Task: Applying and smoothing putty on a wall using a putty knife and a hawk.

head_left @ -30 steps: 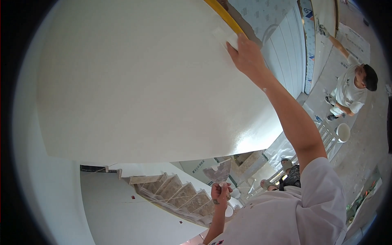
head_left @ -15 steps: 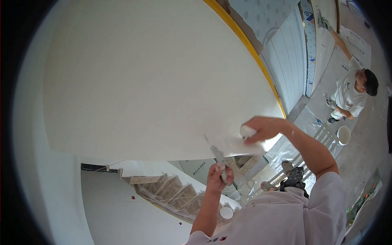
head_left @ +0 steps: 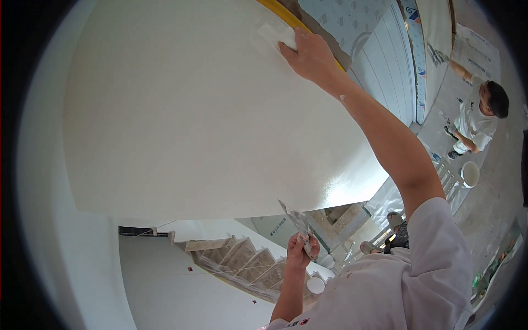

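A broad cream-white wall surface (head_left: 192,121) fills the middle, edged at its upper right by yellow tape (head_left: 280,11). High up next to that tape, my right hand (head_left: 311,55) is closed on a pale, flat trowel (head_left: 272,36) lying against the surface. Its handle is mostly hidden by my fingers. Lower down, in front of my chest, my left hand (head_left: 302,248) grips a putty knife (head_left: 297,219) smeared with whitish stuff, blade pointing up and left. The left hand is apart from the surface.
Stone stairs (head_left: 242,258) descend below the surface. A white bucket (head_left: 469,174) stands by a pale slatted platform (head_left: 448,179) at the right. Farther off, a co-worker (head_left: 478,118) reaches a gloved hand (head_left: 439,55) to another wall. A white round container (head_left: 315,285) shows beside my left forearm.
My right hand has swept up and left with the trowel, from near the surface's lower edge to the yellow tape. My left hand keeps the putty knife nearly in place. The co-worker's raised hand has lowered.
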`<move>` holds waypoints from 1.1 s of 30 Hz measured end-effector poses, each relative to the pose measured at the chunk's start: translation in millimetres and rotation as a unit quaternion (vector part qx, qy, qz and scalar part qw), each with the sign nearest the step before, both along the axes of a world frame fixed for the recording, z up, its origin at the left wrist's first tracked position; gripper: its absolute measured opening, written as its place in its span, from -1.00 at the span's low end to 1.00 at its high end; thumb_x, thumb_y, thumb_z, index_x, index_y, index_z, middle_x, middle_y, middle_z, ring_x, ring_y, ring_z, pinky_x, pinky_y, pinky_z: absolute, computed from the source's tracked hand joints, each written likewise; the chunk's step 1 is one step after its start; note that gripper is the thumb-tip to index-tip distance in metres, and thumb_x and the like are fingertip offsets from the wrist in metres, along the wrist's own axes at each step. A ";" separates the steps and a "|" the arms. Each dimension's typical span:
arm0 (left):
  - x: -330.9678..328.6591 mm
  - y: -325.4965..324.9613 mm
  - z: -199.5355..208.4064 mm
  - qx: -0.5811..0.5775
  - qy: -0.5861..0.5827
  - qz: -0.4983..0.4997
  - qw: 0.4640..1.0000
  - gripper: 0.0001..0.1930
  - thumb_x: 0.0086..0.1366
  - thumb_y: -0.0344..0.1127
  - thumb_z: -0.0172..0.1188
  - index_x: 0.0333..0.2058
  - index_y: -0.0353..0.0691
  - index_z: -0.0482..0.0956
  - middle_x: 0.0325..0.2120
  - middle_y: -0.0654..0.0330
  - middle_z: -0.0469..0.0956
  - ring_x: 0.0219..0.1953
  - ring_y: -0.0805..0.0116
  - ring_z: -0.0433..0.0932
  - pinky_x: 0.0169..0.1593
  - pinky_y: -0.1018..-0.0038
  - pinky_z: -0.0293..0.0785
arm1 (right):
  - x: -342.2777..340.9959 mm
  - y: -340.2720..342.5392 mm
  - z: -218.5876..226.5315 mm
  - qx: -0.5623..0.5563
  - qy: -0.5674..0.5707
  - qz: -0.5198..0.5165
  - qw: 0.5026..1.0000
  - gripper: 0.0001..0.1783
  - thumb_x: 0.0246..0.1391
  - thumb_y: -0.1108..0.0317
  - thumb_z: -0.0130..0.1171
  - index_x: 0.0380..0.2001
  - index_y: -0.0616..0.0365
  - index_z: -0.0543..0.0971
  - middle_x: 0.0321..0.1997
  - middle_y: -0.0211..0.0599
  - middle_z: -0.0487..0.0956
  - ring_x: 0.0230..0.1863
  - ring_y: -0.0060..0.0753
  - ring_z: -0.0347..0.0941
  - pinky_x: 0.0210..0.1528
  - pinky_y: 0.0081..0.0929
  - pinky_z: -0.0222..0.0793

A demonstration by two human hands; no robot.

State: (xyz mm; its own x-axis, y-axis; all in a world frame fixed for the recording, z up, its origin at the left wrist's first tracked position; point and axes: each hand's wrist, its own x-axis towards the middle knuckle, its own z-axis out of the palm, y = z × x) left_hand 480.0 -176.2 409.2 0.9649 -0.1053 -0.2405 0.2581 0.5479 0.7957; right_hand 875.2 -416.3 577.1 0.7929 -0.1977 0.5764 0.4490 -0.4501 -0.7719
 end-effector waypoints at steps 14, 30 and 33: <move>3.8 18.0 2.0 0.015 0.015 0.016 1.000 -0.69 0.36 -0.15 0.08 -0.16 -0.31 0.51 -0.44 0.17 0.56 -0.57 0.32 0.44 -0.50 0.41 0.32 | 2.1 13.3 -53.1 -0.020 0.024 -0.015 0.999 -0.54 0.14 0.06 0.06 -0.43 0.36 0.39 -0.55 0.08 0.50 -0.40 0.13 0.48 -0.34 -0.08 0.39; -37.0 6.8 -13.6 -0.001 0.033 0.008 0.999 -0.74 0.37 -0.16 0.07 -0.21 -0.27 0.52 -0.41 0.10 0.57 -0.51 0.28 0.48 -0.44 0.41 0.41 | -21.8 -2.5 -40.0 -0.028 -0.024 -0.014 0.999 -0.55 0.14 0.04 0.05 -0.37 0.33 0.40 -0.52 0.03 0.51 -0.40 0.09 0.47 -0.31 -0.10 0.39; -43.6 1.5 -17.5 -0.007 0.021 0.007 1.000 -0.74 0.37 -0.16 0.07 -0.23 -0.26 0.53 -0.41 0.09 0.57 -0.50 0.28 0.48 -0.43 0.40 0.41 | -17.4 -6.7 -17.8 0.000 -0.061 -0.012 0.998 -0.52 0.14 0.06 0.09 -0.42 0.38 0.38 -0.61 0.10 0.48 -0.49 0.18 0.44 -0.42 -0.07 0.36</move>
State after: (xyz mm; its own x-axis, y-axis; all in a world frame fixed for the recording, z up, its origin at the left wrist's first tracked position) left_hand 436.4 -174.8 391.7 0.9551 -0.0963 -0.2802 0.2845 0.5619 0.7767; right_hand 857.8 -422.9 559.3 0.7122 -0.2156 0.6680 0.5284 -0.4617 -0.7124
